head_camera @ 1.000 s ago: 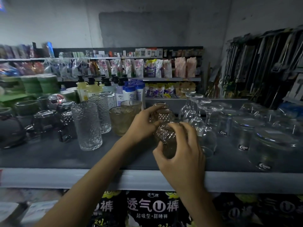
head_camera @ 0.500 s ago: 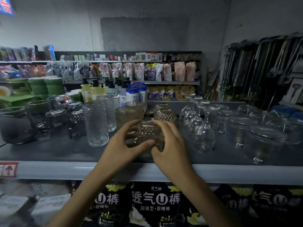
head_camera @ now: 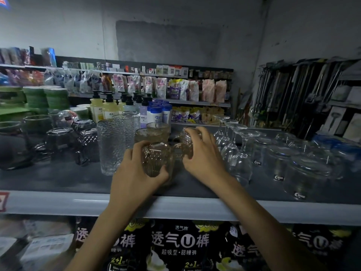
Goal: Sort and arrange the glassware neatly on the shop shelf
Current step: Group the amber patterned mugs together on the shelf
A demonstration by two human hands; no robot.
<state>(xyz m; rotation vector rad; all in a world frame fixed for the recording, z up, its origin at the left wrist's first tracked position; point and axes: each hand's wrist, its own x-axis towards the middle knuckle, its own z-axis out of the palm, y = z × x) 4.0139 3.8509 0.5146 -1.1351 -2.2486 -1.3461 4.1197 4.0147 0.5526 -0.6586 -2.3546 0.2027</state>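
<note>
Half a second ago both hands were meeting around one amber textured mug at the front of the shelf [head_camera: 58, 178]; now they are working apart. The left hand [head_camera: 134, 173] is wrapping closed around the front amber mug [head_camera: 156, 161], fingers over its far side and thumb under its near wall, and the mug is sitting close to the shelf's front edge. The right hand [head_camera: 203, 153] is reaching further back than before and curling shut over a second amber mug [head_camera: 186, 139], which is standing just behind and right of the front amber mug; whether it is lifting off the shelf cannot be told.

Just left of the front amber mug, a tall clear textured tumbler [head_camera: 111, 145] is standing upright, with two amber tumblers [head_camera: 154, 132] right behind the mug. Right of the second amber mug, a row of inverted wine glasses [head_camera: 238, 153] is crowding close to the right wrist, and inverted clear bowls [head_camera: 304, 173] are sitting beyond them. Well left of the front amber mug, dark inverted mugs [head_camera: 86, 145] are filling the shelf.
</note>
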